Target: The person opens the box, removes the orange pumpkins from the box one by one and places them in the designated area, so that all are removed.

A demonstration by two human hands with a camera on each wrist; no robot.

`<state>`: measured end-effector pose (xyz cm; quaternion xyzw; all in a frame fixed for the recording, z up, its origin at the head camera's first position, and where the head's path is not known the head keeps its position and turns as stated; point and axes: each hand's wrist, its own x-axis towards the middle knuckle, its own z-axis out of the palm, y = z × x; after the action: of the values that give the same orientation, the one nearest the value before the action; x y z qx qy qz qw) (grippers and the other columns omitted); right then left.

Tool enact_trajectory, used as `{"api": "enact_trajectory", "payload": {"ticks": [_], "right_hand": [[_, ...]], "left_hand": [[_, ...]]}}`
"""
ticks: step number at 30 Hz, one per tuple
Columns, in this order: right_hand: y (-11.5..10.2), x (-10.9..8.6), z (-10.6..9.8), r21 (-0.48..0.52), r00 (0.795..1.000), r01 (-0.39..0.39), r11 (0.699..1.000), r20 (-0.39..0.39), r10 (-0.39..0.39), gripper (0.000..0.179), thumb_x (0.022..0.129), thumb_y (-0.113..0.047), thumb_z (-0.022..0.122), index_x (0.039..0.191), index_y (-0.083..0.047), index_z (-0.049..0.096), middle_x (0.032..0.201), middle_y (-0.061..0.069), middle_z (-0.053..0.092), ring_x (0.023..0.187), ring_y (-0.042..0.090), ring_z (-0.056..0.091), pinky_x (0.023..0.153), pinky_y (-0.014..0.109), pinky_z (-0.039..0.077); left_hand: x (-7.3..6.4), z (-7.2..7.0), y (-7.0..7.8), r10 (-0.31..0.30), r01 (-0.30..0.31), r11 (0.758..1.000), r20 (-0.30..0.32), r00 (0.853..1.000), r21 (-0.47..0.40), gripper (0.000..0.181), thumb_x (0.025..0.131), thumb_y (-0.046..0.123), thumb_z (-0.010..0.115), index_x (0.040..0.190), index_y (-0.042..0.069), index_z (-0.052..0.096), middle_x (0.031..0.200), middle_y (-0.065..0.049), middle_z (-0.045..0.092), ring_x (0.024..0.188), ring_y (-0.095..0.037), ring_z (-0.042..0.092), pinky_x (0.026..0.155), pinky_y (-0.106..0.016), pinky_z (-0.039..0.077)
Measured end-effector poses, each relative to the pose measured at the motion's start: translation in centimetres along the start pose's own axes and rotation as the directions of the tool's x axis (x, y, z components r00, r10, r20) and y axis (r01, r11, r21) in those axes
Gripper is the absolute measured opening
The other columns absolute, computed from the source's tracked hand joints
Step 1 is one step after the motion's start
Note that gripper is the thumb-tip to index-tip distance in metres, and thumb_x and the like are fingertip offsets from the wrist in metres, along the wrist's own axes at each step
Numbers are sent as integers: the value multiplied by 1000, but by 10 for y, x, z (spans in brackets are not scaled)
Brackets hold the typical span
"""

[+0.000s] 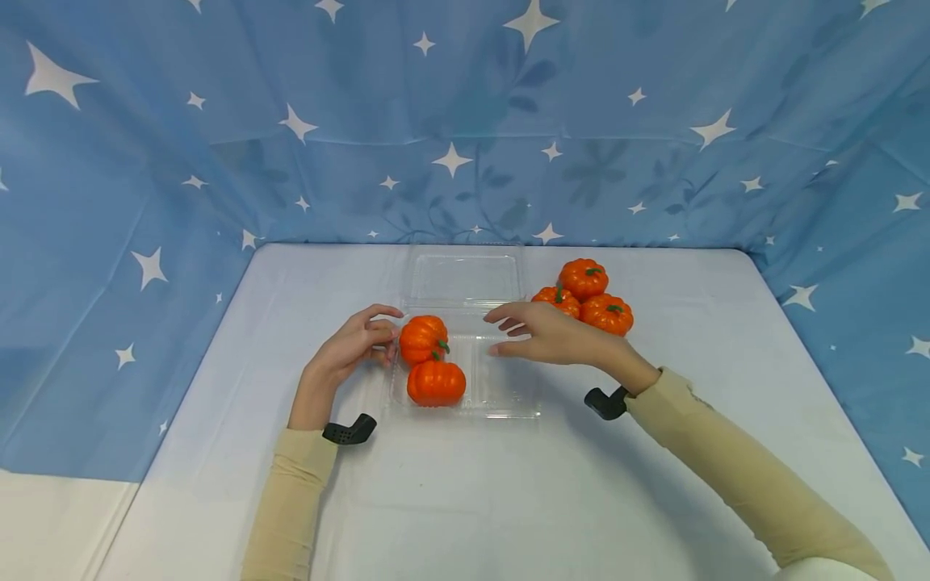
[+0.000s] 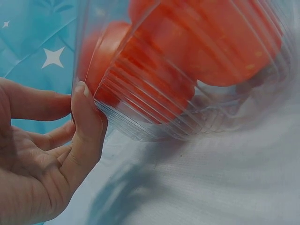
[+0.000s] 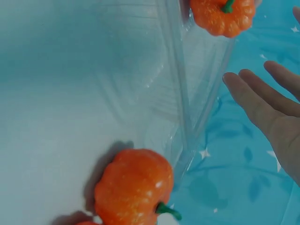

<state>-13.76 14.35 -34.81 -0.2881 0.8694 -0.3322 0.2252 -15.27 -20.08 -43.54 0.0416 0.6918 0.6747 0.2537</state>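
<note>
1. Container (image 1: 508, 387) of clear plastic sits on the white tabletop (image 1: 436, 500), its lid (image 1: 465, 278) hinged back, away from the person.
2. Left of the container's middle divider lie two orange pumpkins: a farther pumpkin (image 1: 421, 337), its green stem toward the right, and a nearer pumpkin (image 1: 436, 386), its stem on the far side. Both show through the ridged wall in the left wrist view.
3. The person's left grip (image 1: 356, 343) pinches the container's left edge between thumb and forefinger.
4. The right grip (image 1: 548, 332) is spread, thumb apart from the extended fingers, and holds nothing; it is over the container's right half. Whether it touches the plastic cannot be told.
5. Three more pumpkins cluster to the right of the lid: a back pumpkin (image 1: 584, 277), a left pumpkin (image 1: 555, 298) partly hidden by the right grip, and a right pumpkin (image 1: 609, 313).
6. Beige sleeves (image 1: 291, 500) cover both forearms; a blue curtain (image 1: 407, 105) with white stars hangs behind the tabletop.
</note>
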Motion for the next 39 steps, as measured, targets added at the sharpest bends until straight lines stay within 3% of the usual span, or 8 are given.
{"api": "enact_trajectory", "payload": {"ticks": [8, 21, 23, 25, 27, 29, 34, 39], "right_hand": [[-14, 22, 4, 10, 991, -54, 999, 124, 52, 57, 98, -36, 69, 142, -3, 58, 144, 15, 60, 127, 32, 63, 102, 43, 56], [-30, 57, 25, -145, 944, -136, 980, 280, 172, 66, 98, -55, 62, 137, -2, 64, 133, 10, 68, 116, 23, 66, 96, 39, 58], [-31, 61, 28, -161, 939, -133, 978, 297, 176, 62, 97, -56, 62, 130, -4, 69, 121, 8, 73, 106, 19, 67, 90, 36, 58], [-33, 65, 30, -161, 936, -118, 980, 311, 164, 54, 97, -55, 62, 115, -6, 75, 97, 3, 73, 90, 15, 65, 80, 29, 55], [-36, 68, 32, -147, 930, -113, 983, 332, 156, 50, 98, -54, 62, 97, -6, 75, 75, 0, 62, 73, 13, 57, 67, 25, 45], [-37, 70, 35, -135, 918, -121, 984, 361, 162, 50, 99, -53, 61, 83, -6, 70, 64, -1, 50, 64, 13, 50, 61, 24, 37], [-38, 74, 44, -136, 895, -148, 980, 403, 191, 51, 101, -52, 58, 70, -12, 58, 60, -4, 44, 58, 12, 45, 57, 23, 32], [-34, 74, 48, -106, 890, -116, 988, 430, 150, 41, 102, -48, 59, 76, -15, 60, 65, -4, 43, 64, 12, 45, 62, 25, 33]], "left_hand": [[1, -1, 0, -5, 5, 1000, -7, 1000, -6, 40, 104, 4, 53, 142, -1, 43, 78, -6, 61, 64, -17, 56, 57, -27, 55], [1, 0, 2, -5, 5, 1000, 13, 1000, -14, 42, 103, 3, 52, 143, -5, 41, 79, -6, 60, 64, -16, 57, 59, -25, 55], [1, -1, 2, -5, 5, 1000, 14, 1000, -19, 43, 103, 3, 52, 143, -5, 40, 79, -5, 61, 63, -16, 57, 59, -25, 55], [0, -1, 2, -1, 1, 1000, 9, 1000, -20, 43, 103, 3, 53, 143, -5, 40, 79, -5, 61, 63, -16, 57, 58, -25, 55], [-1, -2, 2, 4, -4, 1000, 2, 1000, -22, 43, 103, 3, 53, 143, -5, 41, 78, -5, 61, 63, -16, 57, 58, -25, 55], [-1, -2, 2, 8, -8, 1000, 0, 1000, -17, 42, 103, 2, 52, 142, -5, 41, 78, -5, 61, 63, -16, 57, 58, -25, 55], [0, -2, 2, 10, -10, 1000, 3, 1000, -6, 41, 103, 2, 51, 142, -4, 41, 79, -5, 61, 63, -17, 56, 59, -26, 55], [1, -1, 1, -1, 1, 1000, -12, 1000, -9, 42, 102, 2, 50, 142, -5, 41, 77, -6, 59, 62, -18, 56, 59, -27, 55]]}}
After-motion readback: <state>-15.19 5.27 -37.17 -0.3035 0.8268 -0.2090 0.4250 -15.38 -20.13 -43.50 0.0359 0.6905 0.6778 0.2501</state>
